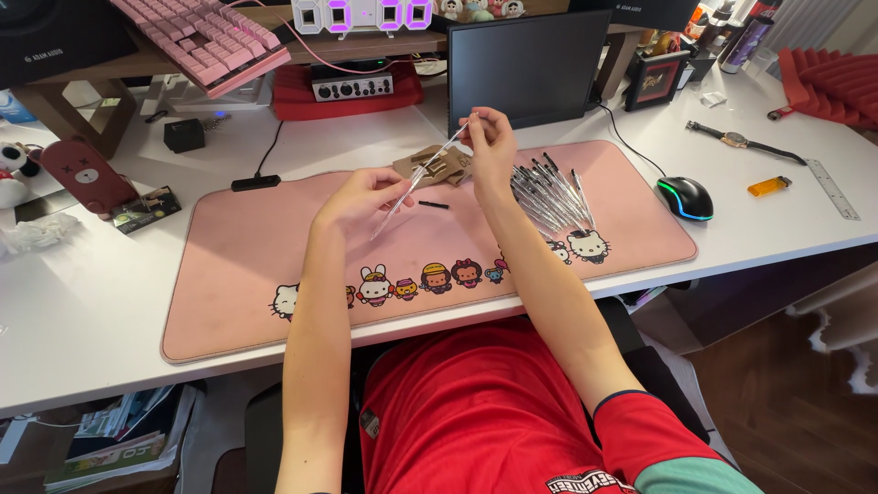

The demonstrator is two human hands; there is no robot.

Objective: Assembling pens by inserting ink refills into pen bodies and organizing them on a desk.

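Head view: the left hand [358, 197] and right hand [489, 137] each pinch one end of a clear pen tube [416, 181], held above the pink desk mat [247, 274]. The tube appears light, stiff and slippery; grip near its ends. More pens [549, 197] lie beside.

Even, bright indoor light is falling across the white bench [82, 302], giving only soft, short shadows under the forearms. Digital clock [361, 14] digits are glowing purple, slightly blown out; mouse [684, 198] is showing a lit rim. Wide-angle bending is curving the frame edges. Focus is holding sharp centrally; corners are softening.
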